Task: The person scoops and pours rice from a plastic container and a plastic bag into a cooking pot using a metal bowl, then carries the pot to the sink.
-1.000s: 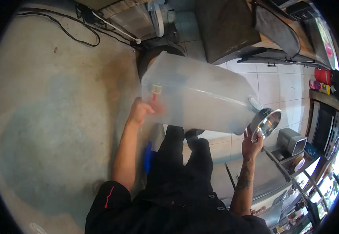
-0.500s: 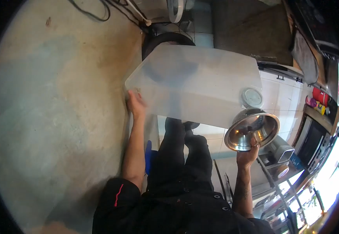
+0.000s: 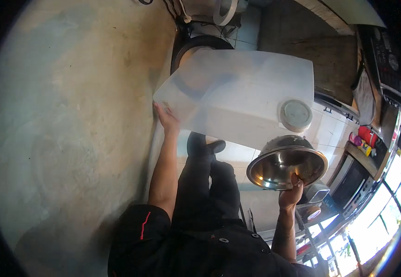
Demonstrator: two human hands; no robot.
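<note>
Fingers [image 3: 160,111] of the left hand [image 3: 168,119] rest bent against the lower left corner of a big cloudy container [image 3: 242,92]; how firmly they close on it cannot be told, since the clear plastic blurs their tips. That container lies slantwise across the middle of the view, above the legs [image 3: 200,180], with a round lid [image 3: 297,115] near its right end.

Below the lid, the right hand [image 3: 291,194] has a steel bowl [image 3: 274,168] by the rim — thumb inside, pressed to the metal, the other fingers hidden underneath. The bowl is tipped so that its inside faces the wearer. Its back comes close to the container, and whether the two touch is unclear.

Behind the container's upper left edge shows a dark ring [image 3: 202,42], partly seen through the plastic. Pale tiles [image 3: 239,154] cover the floor between container and legs. Off to the right are a grey cloth [image 3: 364,97], a red item [image 3: 367,135] and an oven [image 3: 343,173] — all well apart from both hands.
</note>
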